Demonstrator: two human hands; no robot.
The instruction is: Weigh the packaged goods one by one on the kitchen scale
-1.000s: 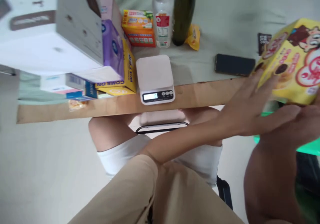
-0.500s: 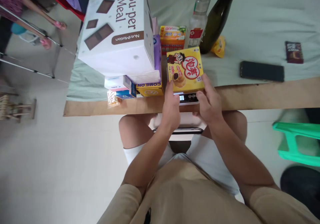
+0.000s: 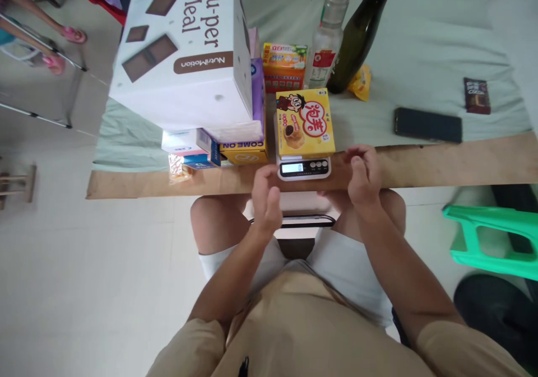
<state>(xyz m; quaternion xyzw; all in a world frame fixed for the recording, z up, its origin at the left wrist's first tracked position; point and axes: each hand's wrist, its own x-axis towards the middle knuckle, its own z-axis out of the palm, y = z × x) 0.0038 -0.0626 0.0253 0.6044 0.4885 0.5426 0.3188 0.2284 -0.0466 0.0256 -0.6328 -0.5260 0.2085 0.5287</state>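
Observation:
A yellow snack box (image 3: 305,124) with a cartoon figure rests on a small white digital kitchen scale (image 3: 325,173) at the table's front edge. The scale's lit display and round buttons show in front of the box. My left hand (image 3: 266,199) is just left of the scale, fingers loosely apart, touching neither box nor scale. To the right of the scale, my right hand (image 3: 363,174) hovers over the brown table edge, fingers slightly curled and apart, with nothing in it.
A large white Su-per Meal box (image 3: 180,97) sits atop smaller boxes at left. Behind the snack box stand an orange box (image 3: 284,68), a clear bottle (image 3: 323,52) and a dark green bottle (image 3: 357,41). A black phone (image 3: 427,125) and a brown packet (image 3: 477,96) lie at right.
Both hands have let go of the yellow snack box and drawn apart, left and right, toward me. The box stays on the scale, whose front is now uncovered.

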